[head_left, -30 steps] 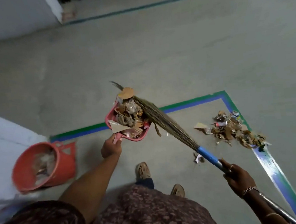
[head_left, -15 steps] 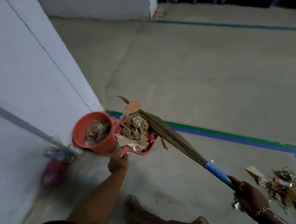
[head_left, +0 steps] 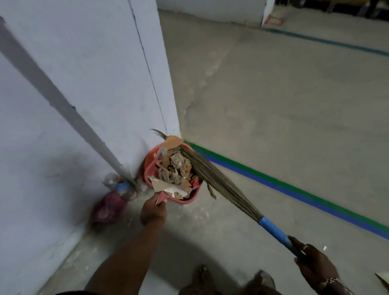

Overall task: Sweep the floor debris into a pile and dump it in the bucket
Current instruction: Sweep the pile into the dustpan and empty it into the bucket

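My left hand (head_left: 152,211) grips the handle of a pink dustpan (head_left: 189,198) heaped with cardboard and paper scraps (head_left: 174,171). The dustpan hangs right over the red bucket (head_left: 149,162), which stands against the wall corner and is mostly hidden beneath it. My right hand (head_left: 315,263) holds the blue grip of a grass broom (head_left: 218,180). The broom's bristles lie across the right side of the scraps, pressing on them.
A white wall (head_left: 62,89) fills the left, with a grey pipe (head_left: 46,91) slanting down to the floor. A pink bag and a plastic bottle (head_left: 112,199) lie at the pipe's foot. Green and blue floor tape (head_left: 314,202) runs right. My feet (head_left: 202,275) are below.
The view has swung left and closer to the wall. The loaded dustpan has moved from beside the bucket to directly over it, with the broom still on top. The floor pile has left the view.
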Action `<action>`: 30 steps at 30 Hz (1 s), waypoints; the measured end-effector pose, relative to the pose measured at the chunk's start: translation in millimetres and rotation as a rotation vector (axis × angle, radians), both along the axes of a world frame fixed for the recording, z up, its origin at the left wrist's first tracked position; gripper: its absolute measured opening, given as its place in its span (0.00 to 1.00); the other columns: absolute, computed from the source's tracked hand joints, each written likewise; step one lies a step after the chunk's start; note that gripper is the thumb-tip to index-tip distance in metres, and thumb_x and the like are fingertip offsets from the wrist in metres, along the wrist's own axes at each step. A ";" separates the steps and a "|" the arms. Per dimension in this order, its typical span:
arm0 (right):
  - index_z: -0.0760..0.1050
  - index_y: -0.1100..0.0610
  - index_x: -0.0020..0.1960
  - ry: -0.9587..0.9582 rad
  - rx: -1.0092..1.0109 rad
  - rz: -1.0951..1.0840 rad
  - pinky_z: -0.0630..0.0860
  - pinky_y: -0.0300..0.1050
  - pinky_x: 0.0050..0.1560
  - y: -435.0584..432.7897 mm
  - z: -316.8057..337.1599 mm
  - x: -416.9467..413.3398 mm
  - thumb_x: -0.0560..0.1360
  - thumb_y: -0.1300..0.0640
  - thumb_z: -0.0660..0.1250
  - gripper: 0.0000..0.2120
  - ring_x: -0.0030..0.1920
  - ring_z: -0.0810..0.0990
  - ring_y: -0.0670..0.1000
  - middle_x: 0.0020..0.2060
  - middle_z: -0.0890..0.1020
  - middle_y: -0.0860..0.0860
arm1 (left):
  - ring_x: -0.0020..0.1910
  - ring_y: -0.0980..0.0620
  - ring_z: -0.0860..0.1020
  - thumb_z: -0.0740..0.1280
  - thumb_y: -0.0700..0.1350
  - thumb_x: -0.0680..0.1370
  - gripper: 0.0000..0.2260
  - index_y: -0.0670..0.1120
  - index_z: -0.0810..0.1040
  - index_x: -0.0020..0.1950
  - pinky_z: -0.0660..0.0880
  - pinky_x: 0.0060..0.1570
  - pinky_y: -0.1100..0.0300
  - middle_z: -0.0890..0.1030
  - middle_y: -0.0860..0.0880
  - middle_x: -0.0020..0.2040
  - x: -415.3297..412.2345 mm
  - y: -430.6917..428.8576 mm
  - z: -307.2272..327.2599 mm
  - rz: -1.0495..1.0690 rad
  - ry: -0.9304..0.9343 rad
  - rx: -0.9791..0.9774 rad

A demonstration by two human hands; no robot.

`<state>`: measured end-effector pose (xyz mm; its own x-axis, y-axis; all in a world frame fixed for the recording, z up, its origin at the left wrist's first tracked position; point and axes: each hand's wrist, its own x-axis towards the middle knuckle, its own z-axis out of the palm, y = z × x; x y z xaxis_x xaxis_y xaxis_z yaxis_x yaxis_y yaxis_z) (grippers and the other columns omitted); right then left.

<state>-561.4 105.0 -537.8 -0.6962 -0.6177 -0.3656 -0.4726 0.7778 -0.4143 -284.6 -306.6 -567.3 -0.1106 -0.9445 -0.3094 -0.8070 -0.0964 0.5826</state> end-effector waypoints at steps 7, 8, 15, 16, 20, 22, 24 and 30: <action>0.72 0.41 0.71 0.043 0.083 0.060 0.71 0.41 0.40 -76.9 -9.5 8.8 0.69 0.59 0.74 0.33 0.43 0.82 0.54 0.40 0.76 0.45 | 0.58 0.38 0.79 0.70 0.52 0.76 0.15 0.52 0.82 0.62 0.77 0.55 0.47 0.83 0.43 0.58 29.8 -68.7 -13.6 0.027 -0.127 -0.022; 0.72 0.42 0.71 0.044 0.079 0.070 0.72 0.42 0.40 -88.1 -12.3 8.7 0.69 0.59 0.75 0.33 0.43 0.82 0.54 0.40 0.75 0.45 | 0.58 0.38 0.80 0.70 0.53 0.76 0.15 0.52 0.82 0.61 0.77 0.55 0.47 0.83 0.43 0.58 34.2 -79.7 -19.5 0.041 -0.148 -0.012; 0.75 0.43 0.69 0.031 0.194 0.080 0.78 0.49 0.39 -141.8 -34.8 -4.9 0.69 0.55 0.74 0.29 0.43 0.82 0.55 0.40 0.74 0.43 | 0.58 0.38 0.81 0.70 0.53 0.76 0.16 0.51 0.83 0.62 0.76 0.54 0.49 0.83 0.43 0.59 27.0 -131.9 -40.0 0.057 -0.192 0.036; 0.74 0.43 0.69 0.023 0.193 0.076 0.77 0.49 0.39 -148.4 -37.7 -4.6 0.68 0.55 0.74 0.30 0.43 0.82 0.55 0.40 0.74 0.43 | 0.58 0.38 0.81 0.69 0.52 0.77 0.16 0.49 0.83 0.62 0.76 0.54 0.49 0.83 0.42 0.58 22.9 -136.4 -38.5 0.040 -0.185 0.036; 0.65 0.34 0.72 -0.039 0.201 0.105 0.76 0.47 0.40 -192.7 -54.6 -10.9 0.70 0.56 0.74 0.37 0.46 0.81 0.54 0.41 0.71 0.43 | 0.59 0.40 0.80 0.68 0.51 0.79 0.15 0.45 0.83 0.62 0.76 0.58 0.48 0.83 0.40 0.58 9.1 -178.8 -61.4 -0.110 -0.209 0.080; 0.59 0.28 0.71 -0.067 0.241 0.121 0.77 0.48 0.43 -218.7 -61.6 -12.2 0.72 0.54 0.71 0.36 0.49 0.81 0.54 0.43 0.71 0.44 | 0.61 0.40 0.79 0.69 0.52 0.78 0.16 0.47 0.82 0.64 0.75 0.61 0.48 0.82 0.42 0.61 4.4 -204.8 -72.7 -0.075 -0.268 0.132; 0.59 0.29 0.73 -0.084 0.294 0.095 0.74 0.45 0.43 -240.4 -65.6 -11.6 0.75 0.52 0.68 0.34 0.49 0.80 0.52 0.45 0.73 0.44 | 0.61 0.40 0.79 0.68 0.53 0.78 0.17 0.48 0.82 0.63 0.75 0.59 0.48 0.82 0.43 0.61 -4.6 -222.4 -70.3 -0.083 -0.327 0.164; 0.67 0.39 0.72 -0.092 0.351 -0.007 0.75 0.46 0.47 -291.9 -65.3 -8.0 0.75 0.53 0.67 0.26 0.51 0.81 0.56 0.49 0.79 0.50 | 0.61 0.40 0.80 0.66 0.48 0.81 0.14 0.42 0.81 0.63 0.76 0.55 0.47 0.82 0.42 0.59 -36.5 -259.0 -65.9 -0.038 -0.561 0.234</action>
